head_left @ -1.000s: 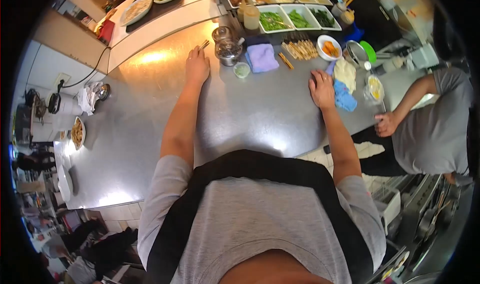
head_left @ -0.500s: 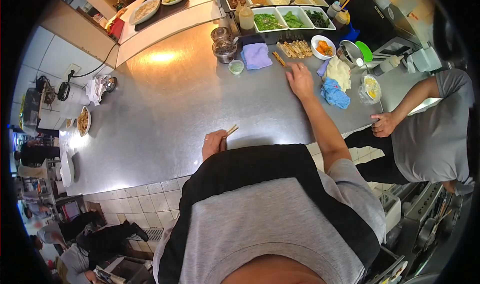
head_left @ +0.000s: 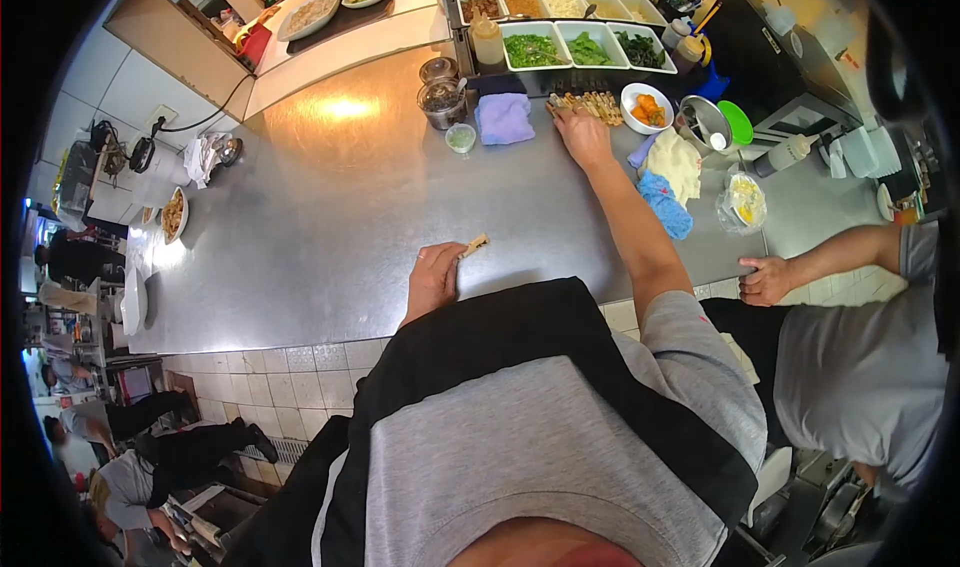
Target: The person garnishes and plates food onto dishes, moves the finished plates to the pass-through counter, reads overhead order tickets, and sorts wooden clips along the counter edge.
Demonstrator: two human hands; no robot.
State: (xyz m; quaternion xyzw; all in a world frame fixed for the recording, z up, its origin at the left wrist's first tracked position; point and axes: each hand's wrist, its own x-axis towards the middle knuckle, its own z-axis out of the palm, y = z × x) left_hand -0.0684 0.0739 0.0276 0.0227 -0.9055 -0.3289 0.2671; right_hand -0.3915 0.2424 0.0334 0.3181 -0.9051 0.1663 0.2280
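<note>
My left hand [head_left: 433,274], near the front edge of the steel counter [head_left: 350,217], pinches a wooden clothespin [head_left: 475,245] with dark marks on its face. At the back of the counter my right hand [head_left: 585,139] has its fingers bent against the left end of a row of wooden clothespins [head_left: 606,108]. The fingertips appear closed on the clothespins there, partly hidden by the hand. A folded purple cloth [head_left: 504,118] lies to the left of that hand, and a white bowl of orange food [head_left: 647,109] stands to the right of the row.
White trays of chopped toppings [head_left: 590,49] stand along the back. Cream and blue cloths [head_left: 665,202] lie right of my forearm, near a wrapped bowl [head_left: 742,199]. A co-worker's hand [head_left: 765,281] rests by the right edge. Glass jars [head_left: 440,97] stand at the back.
My right hand has moved slightly back and left, onto the row of clothespins. The clothespin in my left hand has turned, showing its marked face. The co-worker has shifted slightly.
</note>
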